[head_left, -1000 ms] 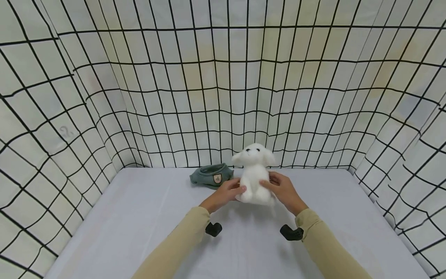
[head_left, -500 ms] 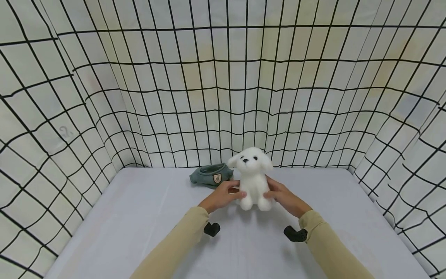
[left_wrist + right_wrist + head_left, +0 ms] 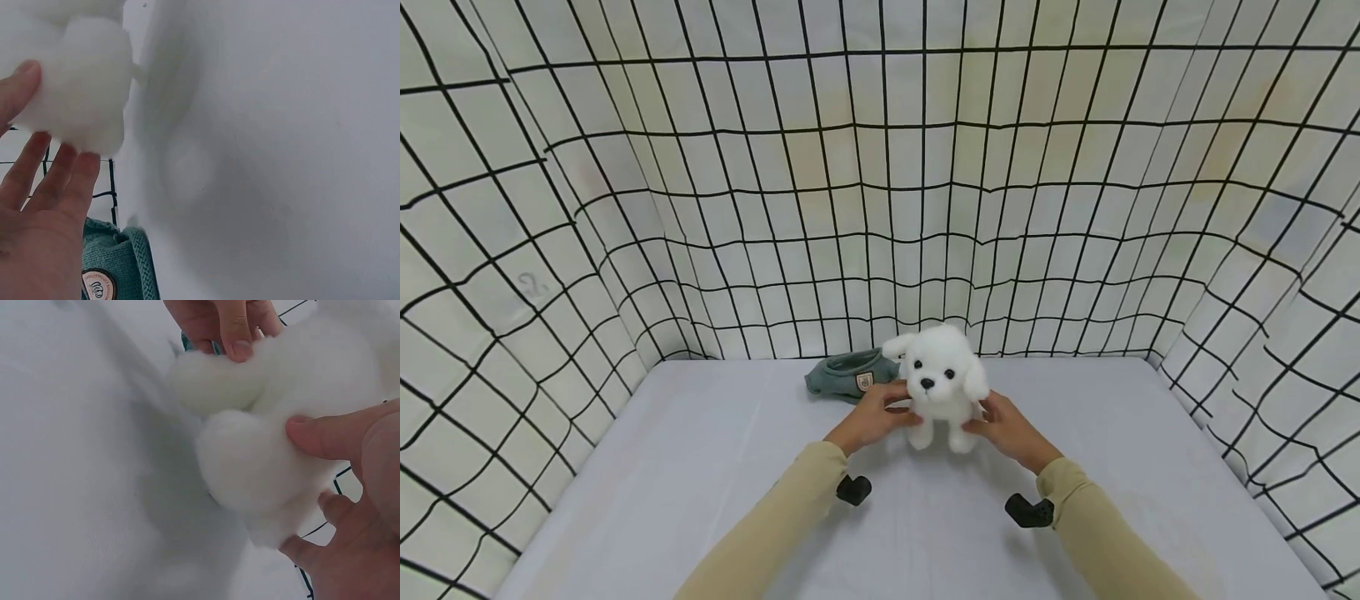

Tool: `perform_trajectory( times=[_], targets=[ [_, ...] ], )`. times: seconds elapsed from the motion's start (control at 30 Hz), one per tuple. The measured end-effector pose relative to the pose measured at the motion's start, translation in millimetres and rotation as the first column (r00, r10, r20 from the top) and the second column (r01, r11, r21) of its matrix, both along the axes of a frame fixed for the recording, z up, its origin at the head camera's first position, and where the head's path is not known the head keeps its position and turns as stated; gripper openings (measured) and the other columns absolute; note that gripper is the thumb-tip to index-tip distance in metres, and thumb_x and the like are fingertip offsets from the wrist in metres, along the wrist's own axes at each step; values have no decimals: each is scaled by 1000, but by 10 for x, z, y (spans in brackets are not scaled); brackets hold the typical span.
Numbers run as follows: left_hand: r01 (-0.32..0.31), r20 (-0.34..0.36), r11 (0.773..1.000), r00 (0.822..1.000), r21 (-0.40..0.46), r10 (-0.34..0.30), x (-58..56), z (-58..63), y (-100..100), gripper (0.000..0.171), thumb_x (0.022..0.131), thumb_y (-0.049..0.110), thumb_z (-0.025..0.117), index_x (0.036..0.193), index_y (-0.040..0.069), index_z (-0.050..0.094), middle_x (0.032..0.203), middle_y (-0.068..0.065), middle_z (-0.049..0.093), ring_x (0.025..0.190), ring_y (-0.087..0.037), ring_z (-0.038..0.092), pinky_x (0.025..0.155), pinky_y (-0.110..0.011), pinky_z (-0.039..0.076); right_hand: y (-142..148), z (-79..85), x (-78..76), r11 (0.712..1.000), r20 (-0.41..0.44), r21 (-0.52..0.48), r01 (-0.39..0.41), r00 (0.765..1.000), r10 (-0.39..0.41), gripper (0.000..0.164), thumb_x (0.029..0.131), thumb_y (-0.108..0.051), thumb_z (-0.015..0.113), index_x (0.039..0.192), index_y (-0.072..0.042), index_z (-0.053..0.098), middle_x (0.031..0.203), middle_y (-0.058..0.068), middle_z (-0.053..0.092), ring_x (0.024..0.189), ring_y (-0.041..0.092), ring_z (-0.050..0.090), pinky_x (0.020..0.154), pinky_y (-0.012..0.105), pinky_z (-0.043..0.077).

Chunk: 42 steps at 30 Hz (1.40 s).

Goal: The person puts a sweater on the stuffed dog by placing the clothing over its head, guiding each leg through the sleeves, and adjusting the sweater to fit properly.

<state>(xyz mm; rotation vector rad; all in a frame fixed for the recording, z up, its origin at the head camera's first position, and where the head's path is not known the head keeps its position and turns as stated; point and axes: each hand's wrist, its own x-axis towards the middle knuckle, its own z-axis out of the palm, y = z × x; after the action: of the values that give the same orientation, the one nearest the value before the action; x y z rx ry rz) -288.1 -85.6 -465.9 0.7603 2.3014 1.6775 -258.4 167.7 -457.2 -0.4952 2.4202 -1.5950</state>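
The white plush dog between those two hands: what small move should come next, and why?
Perhaps the left hand should let go and reach for the teal knitted garment with a badge: it lies close to that hand, while the right hand also grips the white plush dog and could probably steady it alone.

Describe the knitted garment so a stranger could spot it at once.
Follow the white table to the black netting behind it. There, left of the white plush dog, lies the knitted garment; it alone is teal with a pale badge.
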Motion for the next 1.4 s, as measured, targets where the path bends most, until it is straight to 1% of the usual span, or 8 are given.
perform_trajectory(
  times=[0.1, 0.33, 0.4, 0.53, 0.77, 1.0, 1.2, 1.4],
  targets=[
    [-19, -8, 1000, 1000, 4, 19, -7, -9, 11, 37, 82, 7, 75, 118, 11, 69, 137, -3, 57, 132, -22, 50, 102, -31, 49, -21, -19, 1, 1000, -23, 3, 28, 999, -28, 66, 87, -9, 67, 147, -15, 40, 154, 9, 38, 147, 35, 22, 116, 62, 19],
    [-54, 7, 998, 999, -33, 54, 68, -62, 30, 38, 82, 5, 74, 120, 9, 68, 142, -8, 53, 133, -30, 48, 103, -35, 48, -41, -147, 45, 996, -35, 51, 77, 997, -75, 65, 86, -8, 69, 145, -10, 41, 151, 11, 42, 144, 36, 31, 114, 56, 29],
    [-60, -6, 997, 998, -50, 60, 103, -60, 38, 41, 82, 4, 74, 123, 9, 66, 142, -10, 53, 133, -31, 48, 103, -38, 48, -42, -210, 51, 993, -43, 70, 95, 995, -92, 65, 85, -8, 70, 144, -8, 42, 150, 12, 43, 142, 35, 35, 113, 54, 33],
    [-52, -35, 996, 998, -76, 49, 114, -102, 30, 51, 83, 4, 73, 131, 11, 60, 144, -8, 52, 133, -28, 49, 103, -39, 48, -61, -280, 87, 984, -65, 114, 137, 989, -131, 67, 84, -9, 72, 143, -6, 42, 147, 14, 47, 137, 36, 42, 110, 52, 39],
    [-33, -58, 993, 998, -115, 27, 114, -106, -9, 56, 83, 5, 73, 136, 11, 55, 143, -8, 52, 131, -26, 51, 103, -37, 48, -106, -238, 128, 974, -155, 172, 147, 981, -120, 70, 82, -9, 74, 143, -1, 40, 145, 17, 48, 134, 37, 45, 107, 53, 41],
    [-10, -32, 991, 999, -133, 6, 119, -123, -42, 58, 85, 6, 72, 139, 14, 52, 146, -6, 48, 135, -27, 45, 105, -39, 47, -93, -253, 120, 974, -152, 162, 160, 979, -136, 71, 80, -10, 77, 141, -2, 43, 144, 16, 50, 132, 36, 48, 105, 51, 44],
    [-23, -8, 981, 1000, -193, 22, 150, -124, -127, 69, 86, 11, 72, 147, 15, 40, 151, -9, 41, 137, -32, 43, 107, -41, 45, -65, -270, 134, 973, -137, 170, 159, 981, -136, 80, 77, -17, 80, 145, -7, 39, 148, 13, 46, 136, 34, 44, 105, 50, 44],
    [-61, -87, 977, 995, -205, 44, 170, -52, -248, 72, 86, 5, 71, 148, 10, 36, 149, -14, 40, 135, -35, 43, 104, -44, 47, -34, -247, 156, 973, -148, 166, 162, 979, -137, 86, 78, -24, 81, 149, -12, 34, 148, 11, 45, 136, 33, 42, 104, 50, 45]
  ],
)
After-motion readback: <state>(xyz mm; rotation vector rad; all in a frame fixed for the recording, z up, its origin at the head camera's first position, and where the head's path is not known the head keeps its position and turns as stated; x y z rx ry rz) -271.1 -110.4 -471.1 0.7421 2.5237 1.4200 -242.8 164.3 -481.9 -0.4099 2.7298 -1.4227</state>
